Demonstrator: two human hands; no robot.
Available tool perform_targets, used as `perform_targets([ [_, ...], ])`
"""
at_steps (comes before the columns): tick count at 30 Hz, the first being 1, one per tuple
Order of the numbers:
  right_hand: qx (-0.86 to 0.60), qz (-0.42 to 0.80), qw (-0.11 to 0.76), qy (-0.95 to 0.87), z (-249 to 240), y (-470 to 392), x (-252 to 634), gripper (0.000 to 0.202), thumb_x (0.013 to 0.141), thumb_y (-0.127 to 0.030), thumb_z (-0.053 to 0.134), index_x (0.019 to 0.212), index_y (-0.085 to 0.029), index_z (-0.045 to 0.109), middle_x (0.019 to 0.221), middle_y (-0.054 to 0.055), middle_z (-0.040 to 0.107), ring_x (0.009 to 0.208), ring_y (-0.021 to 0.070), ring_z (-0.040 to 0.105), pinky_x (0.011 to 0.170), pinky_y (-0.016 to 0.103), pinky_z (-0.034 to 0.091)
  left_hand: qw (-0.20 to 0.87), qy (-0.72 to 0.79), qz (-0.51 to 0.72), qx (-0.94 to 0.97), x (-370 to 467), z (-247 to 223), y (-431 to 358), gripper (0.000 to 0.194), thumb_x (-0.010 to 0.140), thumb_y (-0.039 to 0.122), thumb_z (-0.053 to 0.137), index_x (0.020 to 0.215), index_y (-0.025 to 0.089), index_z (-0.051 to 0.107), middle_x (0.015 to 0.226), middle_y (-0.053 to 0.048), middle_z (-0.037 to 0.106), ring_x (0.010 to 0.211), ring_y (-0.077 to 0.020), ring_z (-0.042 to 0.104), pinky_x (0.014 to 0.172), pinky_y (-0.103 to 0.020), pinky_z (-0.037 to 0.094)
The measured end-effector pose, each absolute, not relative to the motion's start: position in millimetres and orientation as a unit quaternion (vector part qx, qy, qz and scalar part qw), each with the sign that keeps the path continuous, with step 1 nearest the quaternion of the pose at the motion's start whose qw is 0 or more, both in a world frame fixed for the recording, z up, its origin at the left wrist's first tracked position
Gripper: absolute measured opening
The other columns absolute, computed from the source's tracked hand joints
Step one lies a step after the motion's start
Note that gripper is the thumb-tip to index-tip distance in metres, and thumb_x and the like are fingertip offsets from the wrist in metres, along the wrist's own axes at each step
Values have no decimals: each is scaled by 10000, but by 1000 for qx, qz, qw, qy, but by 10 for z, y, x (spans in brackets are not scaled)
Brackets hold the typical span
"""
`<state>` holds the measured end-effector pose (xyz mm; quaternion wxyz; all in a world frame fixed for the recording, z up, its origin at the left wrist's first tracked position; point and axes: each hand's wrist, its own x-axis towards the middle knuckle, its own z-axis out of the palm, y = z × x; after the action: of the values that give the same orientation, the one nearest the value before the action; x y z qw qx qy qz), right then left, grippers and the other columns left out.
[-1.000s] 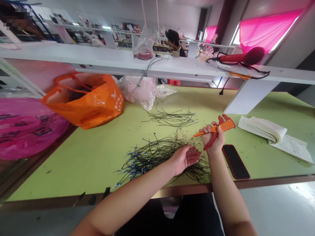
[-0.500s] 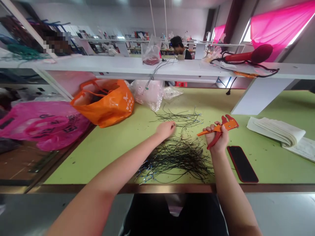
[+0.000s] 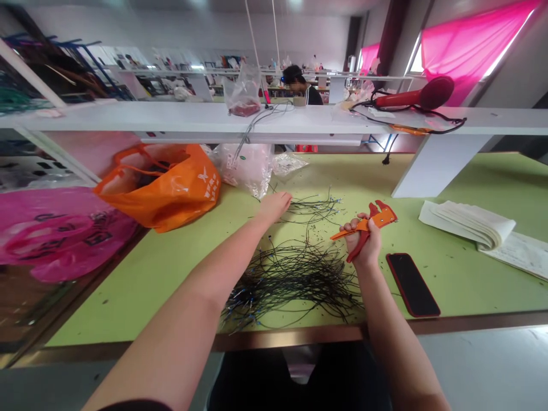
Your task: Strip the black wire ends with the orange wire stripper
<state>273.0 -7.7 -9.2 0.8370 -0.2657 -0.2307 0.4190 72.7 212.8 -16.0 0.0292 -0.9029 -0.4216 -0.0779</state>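
At far wires (image 3: 314, 204) | left hand (image 3: 275, 206) farther out than before, grip unclear | right hand (image 3: 363, 240) still gripping pliers (image 3: 384, 217)

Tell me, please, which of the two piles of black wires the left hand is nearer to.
The smaller, farther pile: the left hand is at its left end, whereas the larger pile lies closer to the table's front edge.

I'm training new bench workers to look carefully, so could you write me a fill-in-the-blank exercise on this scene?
1. The right hand holds a plier-like tool coloured red and ____.
2. The left hand is nearer the ____ end of the smaller wire pile.
3. Edged in ____, the phone lies right of the larger wire pile.
4. A red corded device lies on the white ____.

Missing words: orange; left; red; shelf.
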Motion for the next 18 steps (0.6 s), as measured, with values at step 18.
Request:
perform_targets([
  [18, -271, 418, 843, -202, -190, -5, 2802, 188, 906, -425, 642, 905, -256, 558, 684, -45, 540, 641, 153, 584, 710, 329, 582, 122, -554, -74, -821, 116, 532, 2258, 386, 1008, 295, 377, 1248, 139, 637, 1198, -224, 705, 1028, -372, 715, 865, -471, 525],
])
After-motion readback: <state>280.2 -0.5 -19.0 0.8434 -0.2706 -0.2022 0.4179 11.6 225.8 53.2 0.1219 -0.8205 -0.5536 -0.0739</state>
